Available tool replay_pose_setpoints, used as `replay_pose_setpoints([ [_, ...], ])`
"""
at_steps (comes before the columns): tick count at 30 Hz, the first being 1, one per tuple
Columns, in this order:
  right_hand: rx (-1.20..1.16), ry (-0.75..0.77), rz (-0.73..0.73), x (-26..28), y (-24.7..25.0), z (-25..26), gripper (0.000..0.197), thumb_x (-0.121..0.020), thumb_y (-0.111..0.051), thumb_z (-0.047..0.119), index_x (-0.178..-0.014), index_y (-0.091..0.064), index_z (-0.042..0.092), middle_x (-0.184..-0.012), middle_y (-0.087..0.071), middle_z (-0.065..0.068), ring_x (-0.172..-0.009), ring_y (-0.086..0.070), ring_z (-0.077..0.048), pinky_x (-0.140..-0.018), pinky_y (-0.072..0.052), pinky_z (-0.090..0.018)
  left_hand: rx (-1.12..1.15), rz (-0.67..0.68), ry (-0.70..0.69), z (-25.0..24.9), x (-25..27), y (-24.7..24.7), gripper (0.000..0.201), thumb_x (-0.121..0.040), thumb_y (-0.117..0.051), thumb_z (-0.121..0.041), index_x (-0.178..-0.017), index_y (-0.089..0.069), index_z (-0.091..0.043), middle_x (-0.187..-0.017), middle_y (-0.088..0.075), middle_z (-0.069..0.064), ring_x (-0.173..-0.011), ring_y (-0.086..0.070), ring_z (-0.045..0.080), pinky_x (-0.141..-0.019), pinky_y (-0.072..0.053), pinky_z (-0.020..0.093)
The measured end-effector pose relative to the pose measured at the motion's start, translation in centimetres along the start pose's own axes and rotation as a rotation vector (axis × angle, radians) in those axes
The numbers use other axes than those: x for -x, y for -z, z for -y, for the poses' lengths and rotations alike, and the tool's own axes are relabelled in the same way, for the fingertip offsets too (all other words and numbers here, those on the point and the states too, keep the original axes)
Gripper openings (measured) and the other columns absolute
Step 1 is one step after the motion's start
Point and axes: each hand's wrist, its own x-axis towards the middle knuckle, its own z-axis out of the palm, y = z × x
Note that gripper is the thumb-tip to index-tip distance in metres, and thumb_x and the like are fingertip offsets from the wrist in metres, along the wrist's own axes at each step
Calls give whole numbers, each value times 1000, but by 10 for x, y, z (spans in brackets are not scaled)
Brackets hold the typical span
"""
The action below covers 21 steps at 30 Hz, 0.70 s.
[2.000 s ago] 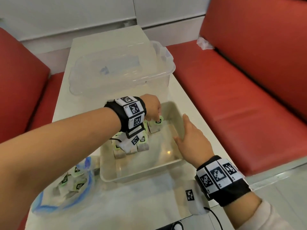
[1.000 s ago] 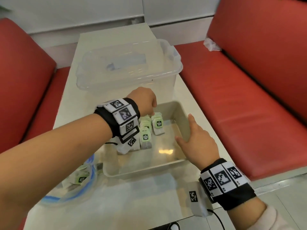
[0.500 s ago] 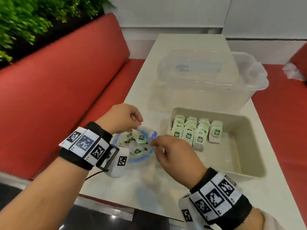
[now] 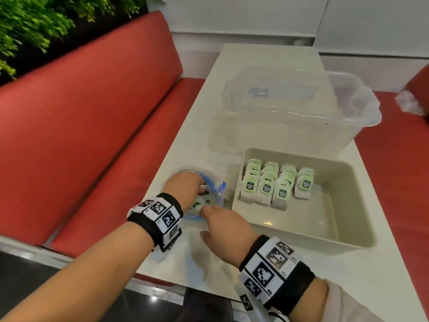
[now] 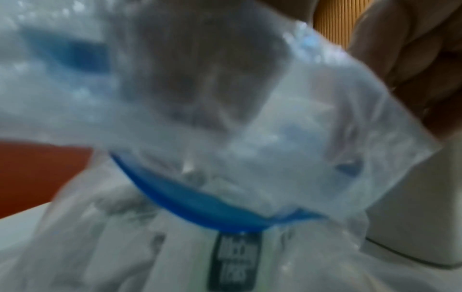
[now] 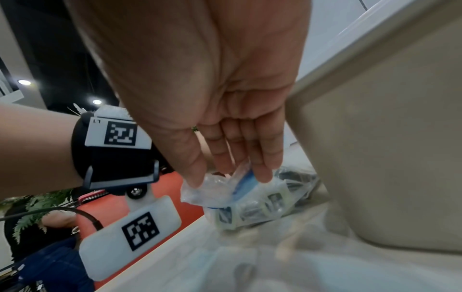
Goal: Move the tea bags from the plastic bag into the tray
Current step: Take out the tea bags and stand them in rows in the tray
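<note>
Beside the tray [image 4: 352,242], limp, slippery plastic bag [image 6: 225,189]: right hand [image 4: 228,228] pinches its rim, left hand [image 4: 185,184] reaches inside, fingers hidden; light tea bags [image 4: 267,188] lift by tags.

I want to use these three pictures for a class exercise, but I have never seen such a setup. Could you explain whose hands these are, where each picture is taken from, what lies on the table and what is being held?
There is no machine here: a person works with bare hands, wearing patterned bands with small cameras on both wrists and another camera on the head. The wide picture looks down from the head; the other two look along each hand.

On the pale table stand a beige tray with rows of green-labelled tea bags, a clear lidded box behind it, and a plastic bag with a blue strip to the tray's left.

The right hand pinches the bag's rim to hold it open. The left hand reaches inside; whether it grips anything is hidden.
</note>
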Motion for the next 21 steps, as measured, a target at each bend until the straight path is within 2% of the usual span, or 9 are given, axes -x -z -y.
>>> replay_pose_setpoints([
  [3, -2, -14, 3, 0, 1, -1, 35, -93, -50, 25, -124, -43, 10, -119, -53, -13, -104, -56, -31, -79, -42, -33, -44, -20, -43, 4, 3, 6, 25, -94, -46, -21, -109, -66, -22, -106, -68, 6, -98, -62, 23, -79, -44, 29],
  [5, -16, -22, 1, 0, 2, 0, 36, -93, -50, 26, -125, -44, 9, -119, -54, -13, -105, -56, -31, -80, -42, -33, -42, -32, -55, 7, 9, 15, 23, -96, -45, -25, -103, -66, -19, -101, -68, 7, -94, -62, 24, -72, -41, 27],
  [7, -32, -29, -10, 0, 2, 1, 37, -93, -50, 26, -125, -44, 9, -119, -55, -13, -105, -56, -32, -81, -44, -34, 59, -66, -38, 14, 18, 25, 22, -96, -46, -27, -83, -59, -15, -79, -63, 6, -78, -58, 25, -58, -35, 25],
  [9, -50, -32, -32, -1, 2, 2, 37, -93, -51, 26, -125, -46, 10, -121, -56, -12, -106, -56, -32, -83, -45, -35, 218, -112, -6, 22, 26, 33, 25, -95, -48, -28, -75, -50, -13, -63, -52, 2, -67, -52, 25, -52, -35, 27],
  [12, -94, -27, -126, -1, 8, 4, 33, -93, -49, 26, -123, -48, 13, -120, -59, -9, -106, -57, -30, -83, -45, -35, 433, -165, 47, 38, 28, 41, 25, -95, -48, -26, -78, -53, -9, -70, -59, 12, -70, -61, 30, -66, -53, 43],
  [14, -167, -34, -254, 0, 16, 4, 31, -94, -47, 27, -123, -50, 17, -119, -60, -6, -105, -57, -27, -84, -44, -33, 616, -180, 89, 40, 29, 48, 25, -95, -48, -23, -87, -58, -1, -81, -62, 20, -74, -65, 30, -68, -57, 45],
  [16, -260, -54, -408, 2, 25, 1, 30, -93, -49, 29, -122, -50, 19, -117, -59, -1, -102, -57, -22, -83, -43, -32, 819, -173, 108, 33, 30, 57, 26, -96, -48, -20, -91, -57, 5, -87, -62, 25, -71, -64, 26, -62, -59, 35],
  [18, -357, -48, -566, 2, 35, -4, 33, -90, -56, 28, -120, -48, 19, -118, -53, 2, -95, -54, -15, -77, -41, -27, 1053, -114, 87, 20, 33, 65, 23, -96, -49, -18, -94, -59, 2, -89, -63, 25, -67, -62, 22, -55, -57, 22],
  [21, -372, 18, -664, 2, 44, -15, 46, -78, -70, 21, -118, -48, 20, -131, -40, 4, -96, -51, -9, -77, -44, -23, 1261, 13, 26, -5, 36, 75, 17, -95, -50, -21, -98, -61, -8, -89, -67, 19, -68, -65, 21, -54, -54, 18],
])
